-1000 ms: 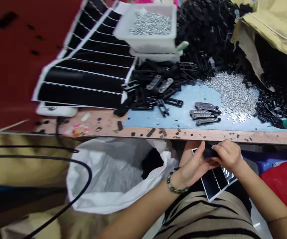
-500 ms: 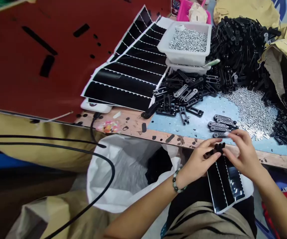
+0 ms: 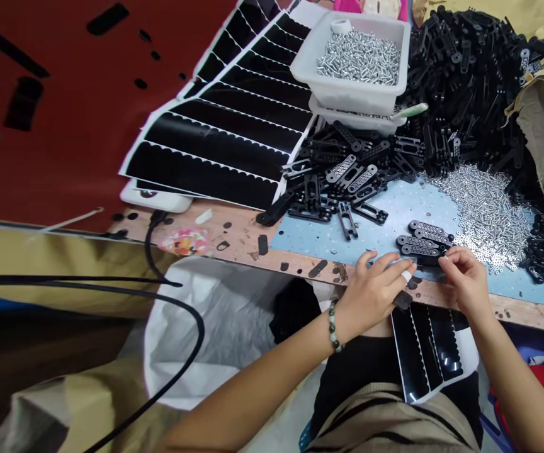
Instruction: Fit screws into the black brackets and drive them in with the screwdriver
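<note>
My left hand (image 3: 378,289) reaches over the table's front edge, its fingertips near the left end of a small stack of black perforated plastic links (image 3: 423,242). A white band wraps one finger. Under that hand a dark oblong piece (image 3: 402,300) shows, apparently held by it; the thumb is hidden. At the stack's right end, my right hand (image 3: 466,277) is closed in a pinch; what lies between its fingertips is too small to make out. A sheet of black scalloped-edge strips (image 3: 425,352) rests on my lap below both hands.
Loose screws (image 3: 489,211) lie behind the links. A white tub of screws (image 3: 357,60) stands farther back, beside a large heap of black links (image 3: 470,75). Black strip sheets (image 3: 220,126) lean against the red panel (image 3: 73,113). A white bag (image 3: 206,333) hangs below the edge.
Both hands have moved from above the lap sheet up to the near links. The right fingers now pinch at the stack's end. The view has shifted slightly.
</note>
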`<state>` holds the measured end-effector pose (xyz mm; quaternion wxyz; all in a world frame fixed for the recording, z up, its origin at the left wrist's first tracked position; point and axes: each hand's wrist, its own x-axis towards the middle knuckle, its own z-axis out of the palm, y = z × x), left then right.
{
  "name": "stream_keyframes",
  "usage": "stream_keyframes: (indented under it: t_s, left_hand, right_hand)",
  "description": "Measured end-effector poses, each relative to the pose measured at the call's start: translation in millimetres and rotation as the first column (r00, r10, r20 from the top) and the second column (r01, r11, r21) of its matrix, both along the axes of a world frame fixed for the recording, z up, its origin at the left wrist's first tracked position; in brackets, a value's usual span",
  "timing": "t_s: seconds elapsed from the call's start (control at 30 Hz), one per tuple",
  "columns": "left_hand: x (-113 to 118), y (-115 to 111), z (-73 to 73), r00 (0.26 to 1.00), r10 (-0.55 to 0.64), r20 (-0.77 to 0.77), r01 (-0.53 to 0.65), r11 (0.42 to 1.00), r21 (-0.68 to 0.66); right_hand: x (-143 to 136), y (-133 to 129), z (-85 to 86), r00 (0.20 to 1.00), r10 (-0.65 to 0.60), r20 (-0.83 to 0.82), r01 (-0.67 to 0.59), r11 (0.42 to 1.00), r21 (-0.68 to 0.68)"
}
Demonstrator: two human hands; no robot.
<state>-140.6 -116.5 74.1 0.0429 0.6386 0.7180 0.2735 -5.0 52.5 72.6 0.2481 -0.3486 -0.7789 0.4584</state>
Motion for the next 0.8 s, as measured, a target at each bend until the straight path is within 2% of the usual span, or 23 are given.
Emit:
stream_keyframes:
  t_s: [0.13,0.5,0.63,0.73,0.8]
  left_hand:
    - [-1,2,0.1,1.000,-0.019,-0.005,0.019,0.999,-0.032]
    - [-3,14,6.0,1.000,-0.021,0.022,0.022,0.999,-0.038]
    - [-5,16,7.3,0.999,-0.031,0.019,0.032,0.999,-0.031]
    - [-6,17,9.7,0.999,-0.033,0.029,0.034,0.999,-0.039]
    - [-7,17,12.1,0.997,-0.030,0.068,0.033,0.998,-0.046]
  right_hand:
    - [-1,-4,2.7,0.999,-0.033,0.007,0.034,0.998,-0.058]
    - [-4,-3,11.3,0.994,0.037,0.106,-0.042,0.998,0.046]
    - [-2,1,13.2,0.973,0.059,0.221,-0.103,0.976,0.191]
    - [2,7,18.4,0.916,0.045,0.399,-0.183,0.931,0.314]
    - [1,11,22.6,0.898,0.008,0.439,-0.201,0.897,0.393]
